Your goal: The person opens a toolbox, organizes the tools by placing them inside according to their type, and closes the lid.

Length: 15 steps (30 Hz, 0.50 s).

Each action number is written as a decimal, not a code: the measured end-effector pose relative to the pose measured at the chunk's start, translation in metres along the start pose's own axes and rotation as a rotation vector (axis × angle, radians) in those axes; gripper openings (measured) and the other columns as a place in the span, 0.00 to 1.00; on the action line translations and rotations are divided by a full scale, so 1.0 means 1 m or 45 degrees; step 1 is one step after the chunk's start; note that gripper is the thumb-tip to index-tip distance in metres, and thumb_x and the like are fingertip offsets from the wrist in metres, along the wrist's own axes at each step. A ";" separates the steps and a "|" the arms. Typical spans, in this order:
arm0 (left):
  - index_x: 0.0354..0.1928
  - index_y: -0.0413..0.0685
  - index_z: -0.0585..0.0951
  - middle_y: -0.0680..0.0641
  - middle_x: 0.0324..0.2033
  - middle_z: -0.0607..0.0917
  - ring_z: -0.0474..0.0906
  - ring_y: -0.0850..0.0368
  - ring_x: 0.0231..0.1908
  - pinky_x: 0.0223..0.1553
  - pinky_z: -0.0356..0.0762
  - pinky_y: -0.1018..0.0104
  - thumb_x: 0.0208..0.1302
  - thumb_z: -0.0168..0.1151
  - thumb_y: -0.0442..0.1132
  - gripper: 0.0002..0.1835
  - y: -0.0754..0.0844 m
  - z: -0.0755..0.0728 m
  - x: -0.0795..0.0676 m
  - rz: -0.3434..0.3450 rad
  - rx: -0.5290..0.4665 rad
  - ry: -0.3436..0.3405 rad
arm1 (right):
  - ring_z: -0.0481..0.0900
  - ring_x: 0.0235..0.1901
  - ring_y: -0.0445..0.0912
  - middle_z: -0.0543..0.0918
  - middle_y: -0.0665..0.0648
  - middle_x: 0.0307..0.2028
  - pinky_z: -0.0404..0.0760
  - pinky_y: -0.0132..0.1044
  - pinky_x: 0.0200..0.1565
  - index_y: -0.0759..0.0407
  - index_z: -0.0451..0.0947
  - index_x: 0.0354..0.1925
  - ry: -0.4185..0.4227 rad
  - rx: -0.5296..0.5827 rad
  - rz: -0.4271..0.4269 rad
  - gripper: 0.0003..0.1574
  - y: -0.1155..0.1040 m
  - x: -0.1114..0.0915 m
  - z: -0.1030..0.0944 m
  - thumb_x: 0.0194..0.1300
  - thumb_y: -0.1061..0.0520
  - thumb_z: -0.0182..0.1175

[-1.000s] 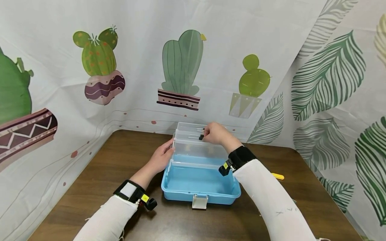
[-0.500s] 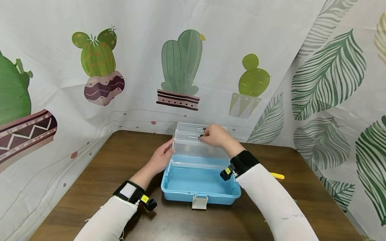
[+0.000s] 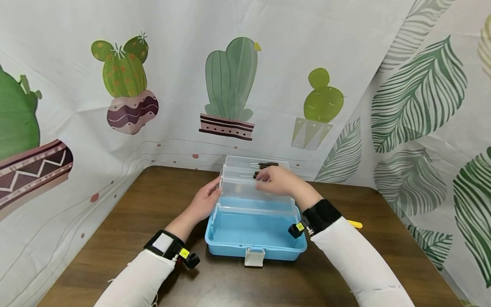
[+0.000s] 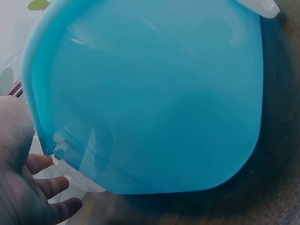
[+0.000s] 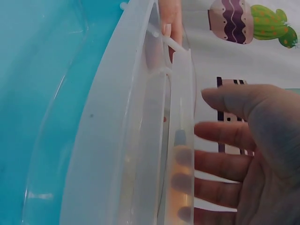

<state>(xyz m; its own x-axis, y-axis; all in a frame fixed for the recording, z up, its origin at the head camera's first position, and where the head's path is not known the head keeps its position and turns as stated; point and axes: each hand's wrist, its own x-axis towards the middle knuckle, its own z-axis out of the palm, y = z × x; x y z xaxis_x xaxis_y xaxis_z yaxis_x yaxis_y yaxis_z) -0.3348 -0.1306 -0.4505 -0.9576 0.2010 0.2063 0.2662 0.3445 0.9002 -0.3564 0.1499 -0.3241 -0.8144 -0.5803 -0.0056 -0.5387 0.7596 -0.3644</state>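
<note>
A light blue toolbox (image 3: 255, 251) lies unfolded on the table, its translucent tiered trays (image 3: 245, 187) raised at the back. My left hand (image 3: 203, 201) touches the left side of the trays; in the left wrist view its fingers (image 4: 55, 186) are extended beside the box's blue end wall. Over the upper trays is my right hand (image 3: 280, 181), fingers loosely bent and holding nothing. Dark-handled screwdrivers (image 3: 267, 164) lie in the top tray, and another (image 3: 255, 174) in the tray below, partly hidden by that hand. An orange-looking handle (image 5: 180, 180) shows through a tray wall.
A white latch (image 3: 254, 257) hangs at the box's front. Right of the box, a yellow object (image 3: 355, 224) lies partly behind the right sleeve on the wooden table (image 3: 172, 183). A printed cloth (image 3: 172, 85) hangs close behind the table.
My right hand has let go of the screwdriver in the second tray and drawn back toward me and slightly right, uncovering handles in the top tray. My left hand stays put.
</note>
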 end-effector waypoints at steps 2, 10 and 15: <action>0.81 0.58 0.59 0.46 0.79 0.63 0.63 0.43 0.76 0.72 0.67 0.40 0.82 0.46 0.46 0.29 0.000 0.000 0.000 0.002 -0.004 -0.004 | 0.84 0.59 0.54 0.86 0.59 0.58 0.82 0.50 0.61 0.55 0.82 0.60 -0.014 -0.003 -0.029 0.26 0.001 -0.006 0.000 0.72 0.44 0.62; 0.81 0.58 0.59 0.46 0.79 0.63 0.62 0.43 0.77 0.73 0.66 0.40 0.82 0.46 0.47 0.29 0.001 0.000 -0.001 -0.011 0.004 0.001 | 0.77 0.67 0.56 0.82 0.58 0.64 0.76 0.55 0.67 0.55 0.81 0.62 -0.011 -0.031 -0.140 0.27 0.011 -0.037 0.001 0.71 0.45 0.64; 0.81 0.58 0.59 0.47 0.79 0.63 0.63 0.43 0.77 0.72 0.67 0.39 0.83 0.46 0.47 0.29 -0.001 0.000 0.000 -0.005 -0.004 -0.006 | 0.75 0.69 0.58 0.79 0.62 0.67 0.73 0.57 0.70 0.56 0.80 0.63 0.035 -0.007 -0.164 0.29 0.025 -0.057 0.000 0.69 0.45 0.65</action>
<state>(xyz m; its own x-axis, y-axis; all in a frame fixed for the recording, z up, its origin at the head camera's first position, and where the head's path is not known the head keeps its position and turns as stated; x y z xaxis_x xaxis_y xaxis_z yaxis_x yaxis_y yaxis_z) -0.3351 -0.1307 -0.4512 -0.9582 0.2037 0.2011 0.2622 0.3423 0.9023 -0.3232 0.2019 -0.3333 -0.7438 -0.6650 0.0668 -0.6405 0.6807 -0.3556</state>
